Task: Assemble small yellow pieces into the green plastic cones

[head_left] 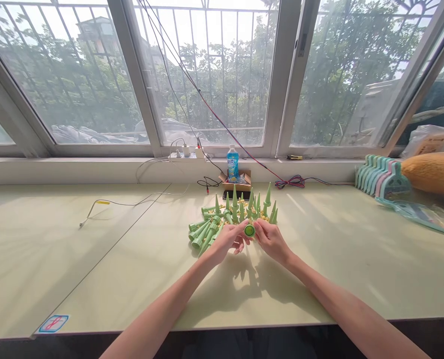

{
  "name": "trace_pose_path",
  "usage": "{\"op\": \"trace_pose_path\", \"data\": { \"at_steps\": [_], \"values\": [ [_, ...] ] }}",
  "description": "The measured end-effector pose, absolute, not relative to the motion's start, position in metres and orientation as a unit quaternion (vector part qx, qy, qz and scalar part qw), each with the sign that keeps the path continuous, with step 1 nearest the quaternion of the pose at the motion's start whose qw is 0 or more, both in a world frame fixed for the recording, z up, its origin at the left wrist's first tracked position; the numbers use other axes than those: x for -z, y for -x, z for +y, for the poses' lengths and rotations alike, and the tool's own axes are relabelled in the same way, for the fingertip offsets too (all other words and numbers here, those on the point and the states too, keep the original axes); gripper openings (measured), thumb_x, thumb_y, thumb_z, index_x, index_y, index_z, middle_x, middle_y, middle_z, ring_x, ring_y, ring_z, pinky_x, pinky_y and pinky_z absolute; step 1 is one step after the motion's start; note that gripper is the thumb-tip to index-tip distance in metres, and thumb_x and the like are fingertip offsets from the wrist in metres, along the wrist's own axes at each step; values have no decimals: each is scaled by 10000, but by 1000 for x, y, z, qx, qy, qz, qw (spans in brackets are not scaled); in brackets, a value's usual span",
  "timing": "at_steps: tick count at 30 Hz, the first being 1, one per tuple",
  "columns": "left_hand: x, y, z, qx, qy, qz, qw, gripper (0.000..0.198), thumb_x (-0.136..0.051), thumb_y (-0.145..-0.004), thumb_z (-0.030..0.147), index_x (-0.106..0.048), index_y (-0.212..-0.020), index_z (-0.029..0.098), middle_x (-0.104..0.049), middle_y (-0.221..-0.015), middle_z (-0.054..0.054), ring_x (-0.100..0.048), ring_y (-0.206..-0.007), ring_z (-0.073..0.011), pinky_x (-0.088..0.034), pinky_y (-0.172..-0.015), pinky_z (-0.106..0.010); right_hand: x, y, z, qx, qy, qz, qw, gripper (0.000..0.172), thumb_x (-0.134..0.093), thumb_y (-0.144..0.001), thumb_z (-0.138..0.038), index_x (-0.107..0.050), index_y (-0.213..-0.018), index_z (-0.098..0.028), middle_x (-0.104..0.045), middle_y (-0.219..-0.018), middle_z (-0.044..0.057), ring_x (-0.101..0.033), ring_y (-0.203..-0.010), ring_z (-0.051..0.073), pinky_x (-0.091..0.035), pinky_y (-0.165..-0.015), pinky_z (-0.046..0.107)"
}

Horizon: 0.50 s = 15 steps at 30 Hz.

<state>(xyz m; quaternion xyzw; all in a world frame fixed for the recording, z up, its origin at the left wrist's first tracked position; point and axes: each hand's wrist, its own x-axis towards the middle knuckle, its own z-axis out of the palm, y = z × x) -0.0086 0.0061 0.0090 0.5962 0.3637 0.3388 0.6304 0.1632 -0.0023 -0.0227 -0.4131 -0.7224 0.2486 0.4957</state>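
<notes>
A green plastic spike (249, 230) is held in the air, its round open end facing me. My left hand (229, 240) is closed on its left side, the thumb along the top and the lower fingers curled. My right hand (272, 241) pinches it from the right; anything small between those fingertips is hidden. Just beyond the hands stand several upright green cones (235, 204), with small yellowish pieces (265, 218) scattered among them. More green tube-ended spikes (201, 236) lie in a pile beside my left hand.
A blue-labelled bottle (232, 164) stands by a small cardboard box (246, 180) at the back. Cables (291, 182) and a power strip (186, 154) lie near the windowsill. Pastel plastic pieces (384, 179) stand at right, near an orange rounded object (433, 172). The table's front edge is close to me.
</notes>
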Motion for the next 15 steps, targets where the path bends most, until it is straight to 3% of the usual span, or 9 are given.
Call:
{"op": "trace_pose_path", "data": {
  "at_steps": [8, 12, 15],
  "values": [
    [-10, 11, 5, -337, -661, 378, 554, 525, -579, -804, 653, -496, -638, 162, -476, -443, 26, -431, -383, -85, -310, -418, -220, 19, -162, -4, -247, 430, -717, 489, 485, -337, -985, -550, -316, -634, -216, -347, -541, -46, -323, -491, 107, -276, -483, 254],
    [-9, 11, 3, -344, -722, 384, 461, 434, -571, -844, 578, -521, -717, 166, -458, -488, 43, -445, -424, -85, -329, -431, -208, 16, -162, -5, -238, 442, -718, 482, 502, -334, -983, -546, -328, -614, -207, -359, -548, -34, -323, -509, 112, -262, -499, 264],
    [-8, 9, 1, -379, -755, 379, 377, 351, -610, -835, 508, -544, -789, 165, -484, -647, 26, -476, -502, -83, -353, -445, -202, 17, -162, -4, -251, 452, -714, 473, 504, -339, -982, -536, -346, -602, -204, -359, -533, -31, -320, -507, 117, -248, -498, 270]
  ]
}}
